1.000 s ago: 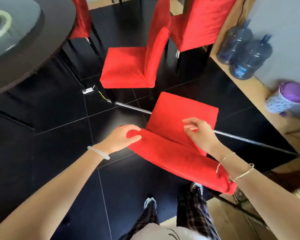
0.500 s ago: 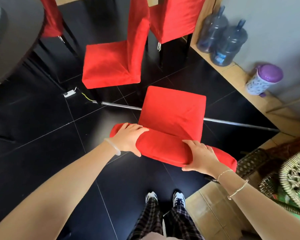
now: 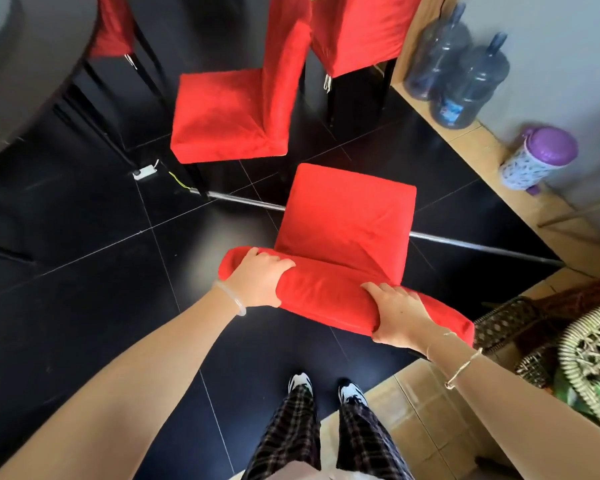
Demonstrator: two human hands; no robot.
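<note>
Red cloth covers the chair [image 3: 349, 216], which stands on the black floor [image 3: 118, 271] just in front of the person's feet. Both the left hand [image 3: 260, 282] and the right hand [image 3: 400, 317] grip the top of its backrest, well apart.

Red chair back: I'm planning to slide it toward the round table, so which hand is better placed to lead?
Probably the left hand: it grips the chair back at the end nearer the table; the right hand holds the far half.
</note>
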